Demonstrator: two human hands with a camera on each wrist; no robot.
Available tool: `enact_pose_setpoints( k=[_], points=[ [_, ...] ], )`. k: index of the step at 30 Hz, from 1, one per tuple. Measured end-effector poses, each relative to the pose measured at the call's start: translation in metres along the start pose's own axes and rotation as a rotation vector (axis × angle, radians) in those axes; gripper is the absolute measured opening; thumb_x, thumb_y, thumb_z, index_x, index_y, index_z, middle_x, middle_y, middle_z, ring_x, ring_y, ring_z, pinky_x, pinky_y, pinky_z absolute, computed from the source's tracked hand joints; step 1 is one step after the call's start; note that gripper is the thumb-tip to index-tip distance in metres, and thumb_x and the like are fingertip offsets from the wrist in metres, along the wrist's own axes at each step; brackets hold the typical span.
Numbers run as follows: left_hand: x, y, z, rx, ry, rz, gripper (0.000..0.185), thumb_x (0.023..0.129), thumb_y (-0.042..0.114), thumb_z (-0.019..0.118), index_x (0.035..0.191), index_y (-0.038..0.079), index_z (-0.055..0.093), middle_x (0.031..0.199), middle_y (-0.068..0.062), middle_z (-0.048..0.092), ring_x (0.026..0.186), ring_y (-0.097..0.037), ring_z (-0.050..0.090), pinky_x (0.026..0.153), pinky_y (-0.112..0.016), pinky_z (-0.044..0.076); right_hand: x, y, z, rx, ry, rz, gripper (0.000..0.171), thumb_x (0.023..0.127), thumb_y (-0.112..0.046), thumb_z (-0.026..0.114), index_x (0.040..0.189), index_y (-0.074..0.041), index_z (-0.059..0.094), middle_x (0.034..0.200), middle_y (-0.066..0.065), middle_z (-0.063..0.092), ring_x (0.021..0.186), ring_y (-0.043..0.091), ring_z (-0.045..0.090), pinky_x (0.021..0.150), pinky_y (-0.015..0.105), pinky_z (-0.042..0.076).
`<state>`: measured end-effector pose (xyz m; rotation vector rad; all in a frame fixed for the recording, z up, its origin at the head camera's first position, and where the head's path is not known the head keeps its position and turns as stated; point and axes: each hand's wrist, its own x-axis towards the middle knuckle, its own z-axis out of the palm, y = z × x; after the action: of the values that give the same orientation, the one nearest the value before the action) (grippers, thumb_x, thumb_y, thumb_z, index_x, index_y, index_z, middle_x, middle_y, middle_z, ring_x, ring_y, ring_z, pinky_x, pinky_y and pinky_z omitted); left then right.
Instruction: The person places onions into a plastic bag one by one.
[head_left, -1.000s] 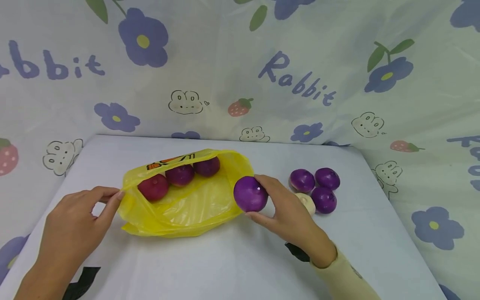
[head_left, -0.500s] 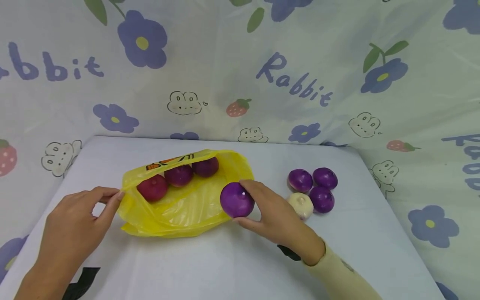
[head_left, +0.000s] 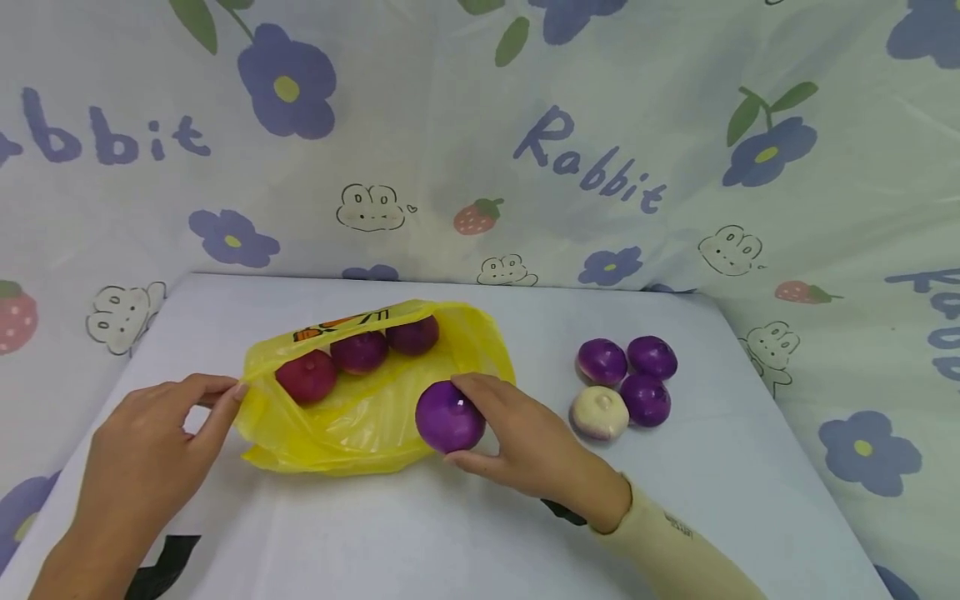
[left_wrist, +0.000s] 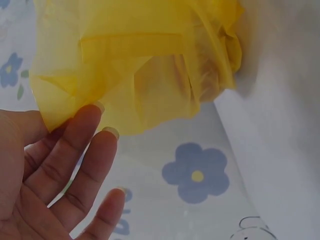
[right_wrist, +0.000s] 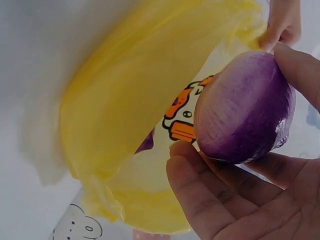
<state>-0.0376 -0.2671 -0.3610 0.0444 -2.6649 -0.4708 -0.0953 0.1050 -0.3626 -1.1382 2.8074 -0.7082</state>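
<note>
Gripped between thumb and curled fingers of the right hand [head_left: 525,437], a purple onion [head_left: 450,417] is held at the open mouth of the yellow bag [head_left: 360,417], just over the bag's near right edge. In the right wrist view the same purple onion [right_wrist: 245,107] is seen cradled by fingertips [right_wrist: 200,185] below and one above, with the yellow plastic [right_wrist: 125,100] close beside it. The far left edge of the bag is pinched by the left hand [head_left: 150,450]; in the left wrist view the plastic rim [left_wrist: 65,110] is met by a fingertip [left_wrist: 87,117], while the other fingers are spread loosely below. Three reddish-purple onions [head_left: 360,350] are lined up inside the bag along its far side, so that the nearer part of the interior is left unoccupied. To the right of the bag, well apart from it, three purple onions [head_left: 630,371] and one white onion [head_left: 598,412] are clustered together, touching. Bare table surface [head_left: 465,533] is shown in front of the bag and between bag and cluster. A printed cloth [head_left: 480,142] is hung behind the table's far edge.
</note>
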Motion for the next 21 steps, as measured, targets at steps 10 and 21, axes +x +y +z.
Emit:
enact_pose_setpoints(
  k=[10,21],
  points=[
    [0.0,-0.004,0.0,0.0,0.012,0.022,0.025,0.091,0.014,0.08,0.11,0.0,0.072,0.092,-0.022,0.074,0.082,-0.045,0.059,0.071,-0.066,0.052,0.005,-0.003,0.006,0.003,-0.017,-0.004,0.087,0.091,-0.051,0.08,0.16,-0.016,0.04,0.155,0.005,0.05,0.144,0.021,0.048,0.113,0.039,0.046],
    [0.0,-0.001,0.001,-0.011,0.026,0.047,0.025,0.089,0.013,0.081,0.11,-0.001,0.073,0.092,-0.022,0.075,0.088,-0.046,0.062,0.074,-0.066,0.053,0.014,-0.006,0.012,0.011,-0.049,-0.023,0.091,0.093,-0.053,0.077,0.162,-0.012,0.034,0.157,0.007,0.048,0.145,0.021,0.046,0.113,0.04,0.046]
  ],
)
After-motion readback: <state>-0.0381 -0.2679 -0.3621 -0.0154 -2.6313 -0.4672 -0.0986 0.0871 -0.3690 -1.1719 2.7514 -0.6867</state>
